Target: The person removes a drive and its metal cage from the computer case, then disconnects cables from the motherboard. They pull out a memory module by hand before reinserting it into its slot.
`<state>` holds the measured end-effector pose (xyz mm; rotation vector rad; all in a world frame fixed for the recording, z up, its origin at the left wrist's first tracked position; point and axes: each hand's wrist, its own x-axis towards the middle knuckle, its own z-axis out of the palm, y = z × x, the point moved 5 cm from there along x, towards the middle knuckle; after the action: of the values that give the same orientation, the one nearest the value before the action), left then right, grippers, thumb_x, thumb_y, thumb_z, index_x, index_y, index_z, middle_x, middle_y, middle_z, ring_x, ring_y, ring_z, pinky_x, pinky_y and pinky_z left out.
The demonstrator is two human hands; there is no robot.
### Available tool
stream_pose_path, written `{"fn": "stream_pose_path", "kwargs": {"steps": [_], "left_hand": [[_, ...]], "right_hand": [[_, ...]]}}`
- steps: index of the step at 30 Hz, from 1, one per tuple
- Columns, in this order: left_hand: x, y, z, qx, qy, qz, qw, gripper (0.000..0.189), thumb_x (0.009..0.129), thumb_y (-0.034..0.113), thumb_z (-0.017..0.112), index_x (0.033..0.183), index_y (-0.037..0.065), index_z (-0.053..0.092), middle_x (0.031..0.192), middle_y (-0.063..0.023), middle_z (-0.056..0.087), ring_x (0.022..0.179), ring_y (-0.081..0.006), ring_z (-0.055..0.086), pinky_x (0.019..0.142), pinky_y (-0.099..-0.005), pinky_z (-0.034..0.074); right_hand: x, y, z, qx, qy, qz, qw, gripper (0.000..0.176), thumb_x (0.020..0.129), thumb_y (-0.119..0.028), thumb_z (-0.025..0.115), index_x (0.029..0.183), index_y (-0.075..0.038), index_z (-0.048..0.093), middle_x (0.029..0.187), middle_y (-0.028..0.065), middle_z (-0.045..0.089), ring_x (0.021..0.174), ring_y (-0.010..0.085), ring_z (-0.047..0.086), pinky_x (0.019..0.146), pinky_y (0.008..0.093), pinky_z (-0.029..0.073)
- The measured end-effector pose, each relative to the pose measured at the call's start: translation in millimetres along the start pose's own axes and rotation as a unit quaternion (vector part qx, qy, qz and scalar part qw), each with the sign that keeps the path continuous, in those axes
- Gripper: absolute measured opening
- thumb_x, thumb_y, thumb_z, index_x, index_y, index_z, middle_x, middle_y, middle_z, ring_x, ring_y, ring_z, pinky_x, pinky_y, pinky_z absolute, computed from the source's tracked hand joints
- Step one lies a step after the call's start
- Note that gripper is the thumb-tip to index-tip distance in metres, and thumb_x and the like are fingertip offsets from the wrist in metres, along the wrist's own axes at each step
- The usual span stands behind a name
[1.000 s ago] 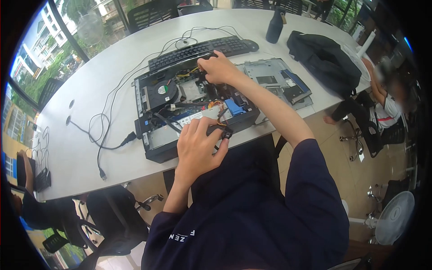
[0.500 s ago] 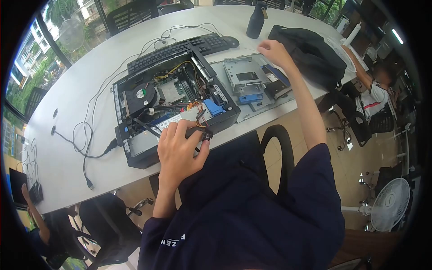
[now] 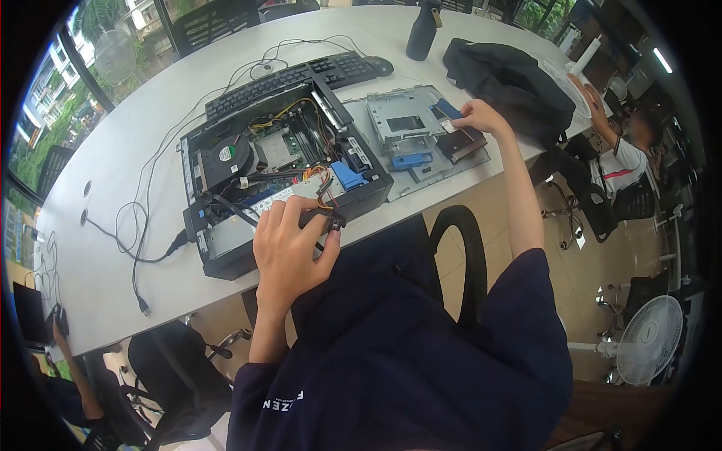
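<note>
An opened desktop computer case lies on the table, its fan, boards and wiring exposed. My left hand is closed at the case's near edge, pinching a black cable connector with coloured wires leading back inside. Over to the right, my right hand has its fingers closed on the edge of a flat blue drive with a white label. A dark brown flat piece lies just below those fingers. Beside them are a metal drive bracket and a blue plastic caddy, on a metal side panel.
Behind the case are a black keyboard and mouse. A dark bottle and a black bag stand at the back right. Loose cables run along the left. Other people sit at far left and right.
My right hand has come down and toward me from above the parts, and its fingers now grip the blue drive. My left hand keeps hold of the cable connector.
</note>
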<state>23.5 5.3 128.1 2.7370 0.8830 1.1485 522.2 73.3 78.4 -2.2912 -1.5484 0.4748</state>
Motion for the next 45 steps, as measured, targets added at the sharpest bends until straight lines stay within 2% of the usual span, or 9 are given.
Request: {"fn": "stream_pose_path", "kwargs": {"steps": [4, 8, 16, 19, 22, 26, 31, 37, 45], "left_hand": [[0, -1, 0, -0.001, 0.0, -0.004, 1.0, 0.016, 0.076, 0.021, 0.074, 0.082, 0.006, 0.072, 0.102, -0.0053, 0.062, 0.086, -0.0246, 0.056, 0.072, -0.0379, 0.042], [0, -1, 0, -0.014, 0.006, -0.008, 1.0, 0.017, 0.076, 0.02, 0.072, 0.078, 0.003, 0.067, 0.102, -0.0073, 0.064, 0.087, -0.0269, 0.056, 0.073, -0.0393, 0.042], [-1, -2, 0, -0.021, 0.013, -0.006, 1.0, 0.016, 0.075, 0.019, 0.073, 0.079, 0.004, 0.069, 0.1, -0.0068, 0.063, 0.086, -0.0262, 0.056, 0.073, -0.0392, 0.043], [-2, -4, 0, -0.02, 0.014, -0.004, 1.0, 0.016, 0.074, 0.019, 0.074, 0.079, 0.004, 0.069, 0.099, -0.006, 0.063, 0.086, -0.0258, 0.057, 0.073, -0.0388, 0.043], [-3, -4, -1, -0.023, 0.014, -0.003, 1.0, 0.016, 0.074, 0.019, 0.074, 0.079, 0.005, 0.069, 0.099, -0.0054, 0.063, 0.087, -0.0251, 0.057, 0.074, -0.0381, 0.044], [-3, -5, -1, -0.026, 0.019, 0.005, 0.999, 0.017, 0.073, 0.02, 0.074, 0.077, 0.005, 0.068, 0.1, -0.0049, 0.063, 0.086, -0.0242, 0.057, 0.073, -0.0379, 0.044], [-3, -6, -2, -0.031, 0.014, 0.002, 0.999, 0.017, 0.074, 0.021, 0.073, 0.078, 0.006, 0.068, 0.1, -0.0039, 0.063, 0.085, -0.0238, 0.056, 0.073, -0.0376, 0.043], [-4, -6, -1, -0.031, 0.008, -0.001, 0.999, 0.017, 0.075, 0.022, 0.073, 0.078, 0.006, 0.068, 0.101, -0.0038, 0.062, 0.085, -0.0236, 0.056, 0.073, -0.0375, 0.043], [-5, -6, -1, -0.025, 0.007, 0.0, 1.0, 0.017, 0.075, 0.022, 0.073, 0.079, 0.006, 0.068, 0.102, -0.004, 0.062, 0.085, -0.0239, 0.056, 0.073, -0.0373, 0.043]], "right_hand": [[2, -18, -8, 0.167, -0.006, -0.043, 0.985, 0.028, 0.084, -0.025, 0.083, 0.088, -0.003, 0.066, 0.079, 0.0022, 0.067, 0.076, 0.0107, 0.064, 0.069, 0.03, 0.051], [-43, -105, -29, 0.359, -0.034, -0.129, 0.924, 0.019, 0.094, -0.022, 0.076, 0.092, -0.007, 0.065, 0.082, -0.0037, 0.062, 0.07, 0.0044, 0.054, 0.063, 0.0221, 0.042], [-66, -239, -14, 0.302, -0.056, -0.297, 0.904, 0.027, 0.093, -0.017, 0.069, 0.117, -0.005, 0.063, 0.077, 0.0032, 0.066, 0.07, 0.0096, 0.064, 0.066, 0.0245, 0.05], [-55, -274, 12, 0.26, -0.114, -0.307, 0.908, 0.02, 0.09, -0.011, 0.066, 0.109, -0.005, 0.069, 0.078, 0.0052, 0.068, 0.07, 0.0118, 0.067, 0.06, 0.0252, 0.051], [-29, -296, 42, 0.191, -0.007, -0.363, 0.912, 0.023, 0.087, -0.012, 0.065, 0.103, -0.004, 0.079, 0.092, 0.0091, 0.076, 0.078, 0.0154, 0.07, 0.073, 0.0308, 0.055], [-4, -315, 80, 0.112, -0.102, -0.28, 0.948, 0.027, 0.089, -0.024, 0.07, 0.105, -0.005, 0.08, 0.092, 0.0098, 0.078, 0.079, 0.0166, 0.07, 0.076, 0.0325, 0.054], [8, -329, 104, 0.004, -0.019, -0.318, 0.948, 0.029, 0.082, -0.031, 0.074, 0.095, -0.006, 0.08, 0.087, 0.0113, 0.077, 0.082, 0.024, 0.074, 0.076, 0.0332, 0.056], [10, -326, 120, -0.006, 0.023, -0.378, 0.925, 0.032, 0.079, -0.021, 0.071, 0.108, -0.006, 0.073, 0.077, 0.0085, 0.074, 0.076, 0.0251, 0.071, 0.084, 0.0389, 0.052], [7, -324, 126, -0.065, 0.031, -0.346, 0.936, 0.027, 0.079, -0.017, 0.066, 0.104, -0.012, 0.074, 0.08, 0.0053, 0.074, 0.084, 0.0253, 0.071, 0.092, 0.0424, 0.044]]}}
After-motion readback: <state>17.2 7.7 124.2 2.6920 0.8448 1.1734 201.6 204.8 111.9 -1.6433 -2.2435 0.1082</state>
